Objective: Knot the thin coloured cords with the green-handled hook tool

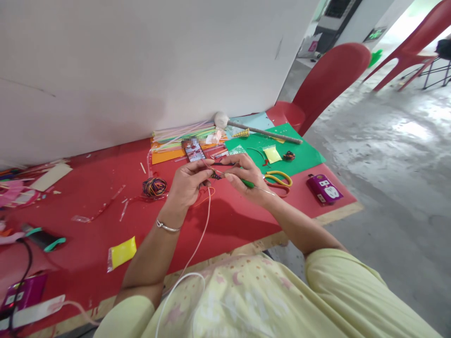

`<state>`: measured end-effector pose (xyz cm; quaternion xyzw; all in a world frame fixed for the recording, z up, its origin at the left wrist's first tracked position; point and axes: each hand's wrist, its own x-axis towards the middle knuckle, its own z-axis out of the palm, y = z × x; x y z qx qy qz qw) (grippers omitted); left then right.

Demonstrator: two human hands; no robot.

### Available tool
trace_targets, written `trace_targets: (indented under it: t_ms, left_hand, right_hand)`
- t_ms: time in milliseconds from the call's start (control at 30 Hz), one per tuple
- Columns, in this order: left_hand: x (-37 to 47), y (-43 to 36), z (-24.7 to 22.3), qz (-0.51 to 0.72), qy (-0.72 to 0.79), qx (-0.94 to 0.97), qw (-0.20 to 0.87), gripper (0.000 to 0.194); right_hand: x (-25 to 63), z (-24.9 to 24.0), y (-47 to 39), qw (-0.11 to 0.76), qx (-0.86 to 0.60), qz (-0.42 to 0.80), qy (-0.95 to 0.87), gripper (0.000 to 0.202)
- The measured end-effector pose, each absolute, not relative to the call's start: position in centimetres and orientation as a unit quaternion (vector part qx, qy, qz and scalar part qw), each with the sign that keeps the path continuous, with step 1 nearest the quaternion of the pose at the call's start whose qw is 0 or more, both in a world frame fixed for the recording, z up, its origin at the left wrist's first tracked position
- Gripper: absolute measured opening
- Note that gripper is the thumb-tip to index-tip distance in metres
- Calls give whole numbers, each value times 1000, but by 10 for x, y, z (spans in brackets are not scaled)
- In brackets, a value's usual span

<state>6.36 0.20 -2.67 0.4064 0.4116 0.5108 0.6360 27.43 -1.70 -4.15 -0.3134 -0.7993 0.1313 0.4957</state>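
In front of me, over the red table, my left hand pinches a small piece of dark multicoloured yarn work. My right hand is closed around a thin metal crochet hook with a green grip; its tip meets the yarn work between both hands. The far end of the hook sticks out past my right palm. To the left of my left hand lies a ball of multicoloured yarn. Scissors with yellow and red handles rest just right of my right hand. A pale cord hangs below my left hand.
A phone leans by bundled pastel sticks. On the green sheet are a yellow packet and a small yarn bundle. A purple box sits near the right edge; another yellow packet lies front left.
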Motion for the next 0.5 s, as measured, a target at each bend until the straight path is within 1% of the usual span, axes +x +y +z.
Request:
trace_targets:
  t_ms: [200, 500]
  left_hand:
    - [63, 2, -25, 515, 406, 398, 642, 26]
    - [62, 2, -26, 514, 412, 404, 635, 25]
  right_hand:
    - [274, -44, -17, 515, -308, 133, -789, 20]
    - [274, -44, -16, 508, -304, 132, -795, 19]
